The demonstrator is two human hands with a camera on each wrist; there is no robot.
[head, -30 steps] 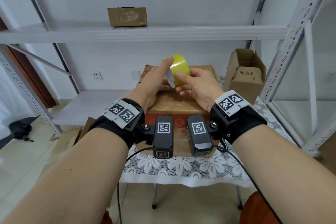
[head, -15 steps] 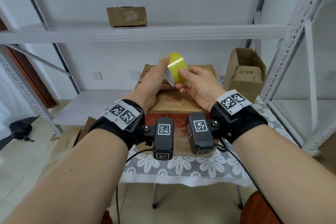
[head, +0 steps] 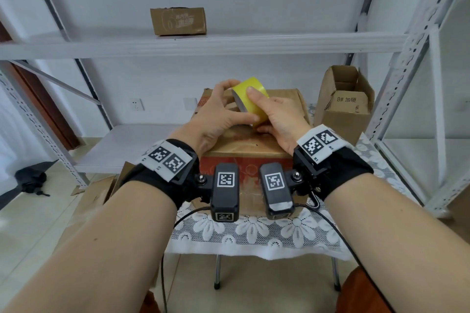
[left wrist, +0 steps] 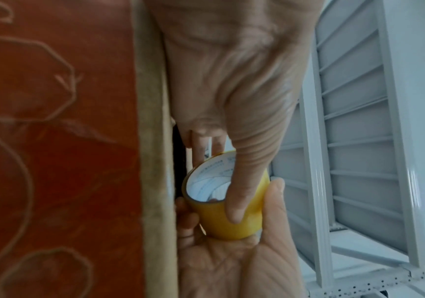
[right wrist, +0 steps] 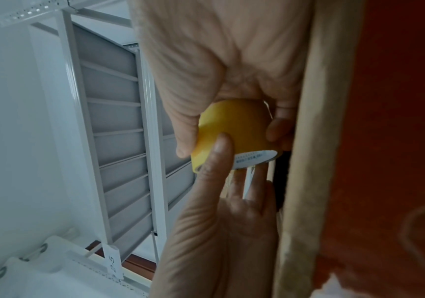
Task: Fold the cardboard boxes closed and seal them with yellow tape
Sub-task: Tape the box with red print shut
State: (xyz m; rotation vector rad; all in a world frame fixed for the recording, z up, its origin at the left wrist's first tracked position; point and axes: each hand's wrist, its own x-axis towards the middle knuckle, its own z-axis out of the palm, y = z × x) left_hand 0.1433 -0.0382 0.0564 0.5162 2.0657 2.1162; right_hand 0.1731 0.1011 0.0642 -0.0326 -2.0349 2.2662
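Observation:
A yellow tape roll (head: 255,99) is held up between both hands, just above the closed top of a brown cardboard box (head: 244,147) with a red printed front. My left hand (head: 237,101) grips the roll from the left, fingers over its far rim and thumb on its lower edge. My right hand (head: 256,110) grips it from the right, thumb on the yellow band and fingers underneath. In the left wrist view my left thumb lies across the tape roll (left wrist: 214,219). In the right wrist view the tape roll (right wrist: 242,125) sits in my right hand. No loose tape end shows.
The box stands on a small table with a white lace cloth (head: 254,234). An open-topped cardboard box (head: 346,107) stands at the back right. Another small box (head: 178,21) sits on the upper shelf (head: 279,42). Flattened cardboard (head: 96,195) lies on the floor at left.
The roll has been turned in my hands and sits slightly lower. My right thumb has moved onto its top, and my left thumb has slid to its lower edge.

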